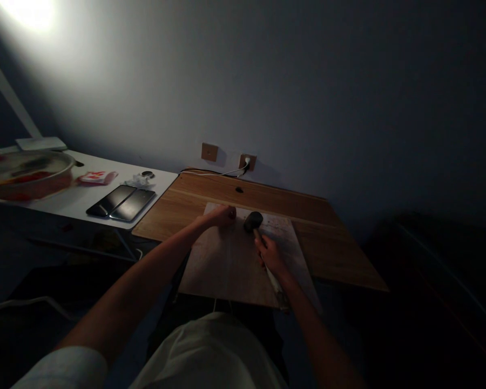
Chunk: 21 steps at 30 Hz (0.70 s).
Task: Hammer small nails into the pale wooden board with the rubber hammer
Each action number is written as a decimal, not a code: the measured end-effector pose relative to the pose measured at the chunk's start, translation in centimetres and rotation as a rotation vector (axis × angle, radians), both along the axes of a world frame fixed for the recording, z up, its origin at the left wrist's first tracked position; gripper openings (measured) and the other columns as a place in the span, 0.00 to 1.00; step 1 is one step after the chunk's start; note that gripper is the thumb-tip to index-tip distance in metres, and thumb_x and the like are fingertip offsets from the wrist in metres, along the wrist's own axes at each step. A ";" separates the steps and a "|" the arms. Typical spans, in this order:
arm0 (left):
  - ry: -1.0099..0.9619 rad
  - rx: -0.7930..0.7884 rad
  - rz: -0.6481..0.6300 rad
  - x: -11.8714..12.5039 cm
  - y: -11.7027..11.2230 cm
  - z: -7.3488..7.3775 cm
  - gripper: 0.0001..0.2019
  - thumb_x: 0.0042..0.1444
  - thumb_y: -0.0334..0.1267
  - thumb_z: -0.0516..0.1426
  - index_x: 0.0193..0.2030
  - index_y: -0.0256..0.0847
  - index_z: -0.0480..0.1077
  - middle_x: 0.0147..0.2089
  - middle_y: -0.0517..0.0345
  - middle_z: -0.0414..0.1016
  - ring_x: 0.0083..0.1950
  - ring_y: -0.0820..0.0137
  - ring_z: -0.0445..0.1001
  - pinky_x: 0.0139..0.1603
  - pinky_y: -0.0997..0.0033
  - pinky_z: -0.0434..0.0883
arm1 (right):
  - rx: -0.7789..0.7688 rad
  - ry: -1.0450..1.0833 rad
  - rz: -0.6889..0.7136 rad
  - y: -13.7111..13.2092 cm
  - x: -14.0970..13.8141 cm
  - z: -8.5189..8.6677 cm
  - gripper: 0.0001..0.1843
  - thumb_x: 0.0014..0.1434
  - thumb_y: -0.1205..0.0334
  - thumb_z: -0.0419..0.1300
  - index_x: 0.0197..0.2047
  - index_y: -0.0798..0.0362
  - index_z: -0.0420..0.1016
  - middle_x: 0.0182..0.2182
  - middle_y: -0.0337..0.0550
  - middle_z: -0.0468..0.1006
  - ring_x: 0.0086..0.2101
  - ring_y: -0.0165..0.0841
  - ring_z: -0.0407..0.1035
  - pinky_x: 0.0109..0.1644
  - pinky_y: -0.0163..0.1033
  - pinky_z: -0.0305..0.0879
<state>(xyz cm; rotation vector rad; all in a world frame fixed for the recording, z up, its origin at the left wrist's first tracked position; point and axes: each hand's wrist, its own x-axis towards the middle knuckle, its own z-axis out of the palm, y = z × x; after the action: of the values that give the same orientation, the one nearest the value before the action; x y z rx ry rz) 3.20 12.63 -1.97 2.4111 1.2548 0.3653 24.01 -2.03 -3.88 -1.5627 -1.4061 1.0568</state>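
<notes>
My right hand is wrapped round the handle of a mallet, close below its dark, rounded head. The mallet's pale handle runs back under my forearm toward the board's near edge. To the left of the mallet head, my left hand is closed over the far part of a thin wooden board. Whatever its fingers hold, if anything, is too dark to make out. A gap separates the mallet head from my left hand. Dark specks lie on the board's far right part.
Under the board is a brown wooden desk. On the white table at left are two phones, a pink-red packet, crumpled clear plastic and a round plastic tub. A plugged-in cable crosses the desk's back.
</notes>
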 end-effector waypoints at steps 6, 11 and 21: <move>-0.038 0.048 0.060 0.8 0.6 -0.4 0.12 0.52 0.29 0.58 0.41 0.40 0.79 0.39 0.57 0.83 0.39 0.70 0.78 0.38 0.78 0.68 | -0.018 0.005 -0.003 0.0 0.1 0.0 0.21 0.56 0.38 0.55 0.35 0.49 0.64 0.19 0.26 0.63 0.12 0.24 0.57 0.12 0.29 0.50; 0.053 0.143 0.011 1.2 0.6 -0.4 0.12 0.53 0.30 0.57 0.39 0.41 0.81 0.38 0.55 0.83 0.40 0.68 0.79 0.40 0.77 0.69 | -0.018 0.010 0.003 0.1 0.1 -0.1 0.21 0.56 0.39 0.55 0.35 0.48 0.63 0.19 0.26 0.63 0.12 0.24 0.58 0.12 0.30 0.50; -0.038 0.145 -0.007 1.9 0.4 -0.2 0.15 0.51 0.26 0.57 0.44 0.38 0.80 0.40 0.53 0.83 0.42 0.67 0.79 0.45 0.75 0.71 | -0.031 0.025 0.010 0.0 0.0 0.3 0.21 0.55 0.38 0.55 0.34 0.48 0.62 0.20 0.27 0.63 0.12 0.23 0.57 0.12 0.30 0.51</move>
<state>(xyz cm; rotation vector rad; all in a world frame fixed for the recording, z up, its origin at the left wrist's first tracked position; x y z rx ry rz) 5.05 13.01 -2.14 2.5150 1.2419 0.5139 23.98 -2.07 -3.60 -1.5613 -1.3883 1.1053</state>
